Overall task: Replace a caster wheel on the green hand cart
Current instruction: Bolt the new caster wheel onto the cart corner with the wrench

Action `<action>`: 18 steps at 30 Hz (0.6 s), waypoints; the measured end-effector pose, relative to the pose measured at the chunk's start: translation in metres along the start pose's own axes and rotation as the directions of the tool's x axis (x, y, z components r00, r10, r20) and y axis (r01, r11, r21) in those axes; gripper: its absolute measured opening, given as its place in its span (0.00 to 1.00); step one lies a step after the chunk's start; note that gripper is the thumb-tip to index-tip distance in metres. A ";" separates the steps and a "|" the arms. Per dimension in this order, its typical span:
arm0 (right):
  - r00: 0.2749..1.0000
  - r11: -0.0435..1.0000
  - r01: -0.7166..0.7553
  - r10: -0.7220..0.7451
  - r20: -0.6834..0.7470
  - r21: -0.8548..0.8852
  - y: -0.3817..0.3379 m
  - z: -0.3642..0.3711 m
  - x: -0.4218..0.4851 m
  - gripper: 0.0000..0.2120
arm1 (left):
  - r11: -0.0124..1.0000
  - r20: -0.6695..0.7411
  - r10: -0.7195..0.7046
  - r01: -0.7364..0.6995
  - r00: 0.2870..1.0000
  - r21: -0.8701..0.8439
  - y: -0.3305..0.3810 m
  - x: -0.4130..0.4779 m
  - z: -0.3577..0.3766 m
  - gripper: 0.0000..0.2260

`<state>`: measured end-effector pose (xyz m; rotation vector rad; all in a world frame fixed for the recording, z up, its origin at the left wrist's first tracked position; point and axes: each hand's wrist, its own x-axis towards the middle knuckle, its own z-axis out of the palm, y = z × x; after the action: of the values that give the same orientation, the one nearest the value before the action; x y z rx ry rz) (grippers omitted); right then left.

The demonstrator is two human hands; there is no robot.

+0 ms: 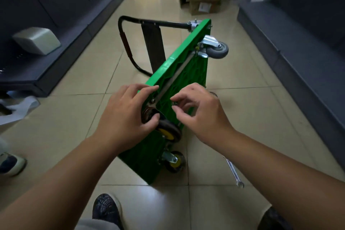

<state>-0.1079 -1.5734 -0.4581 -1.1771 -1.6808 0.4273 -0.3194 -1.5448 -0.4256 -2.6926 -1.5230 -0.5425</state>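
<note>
While my left hand (123,115) clamps one yellow-hubbed black caster wheel (169,129) to one green plastic hand cart (174,65), my right hand (203,114) is curled, grasp unclear; one steel wrench (233,172), lower right.

— Your right hand (203,115) hides whatever its fingertips meet on the green hand cart (179,73); I can't tell if you're pinching anything.
— Your left hand (127,115) covers half the plate of the caster wheel (169,129), and your forearm hides the top end of the wrench (234,172).
</note>
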 end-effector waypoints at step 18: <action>0.991 0.978 -0.119 0.106 0.079 0.170 0.101 0.070 0.011 0.10 | 0.994 0.119 -0.113 0.113 0.986 0.000 -0.023 0.021 0.023 0.34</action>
<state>-0.1183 -1.5000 -0.5566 -1.1422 -1.6047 0.6788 -0.3218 -1.5119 -0.4445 -2.7017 -1.7144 -0.3957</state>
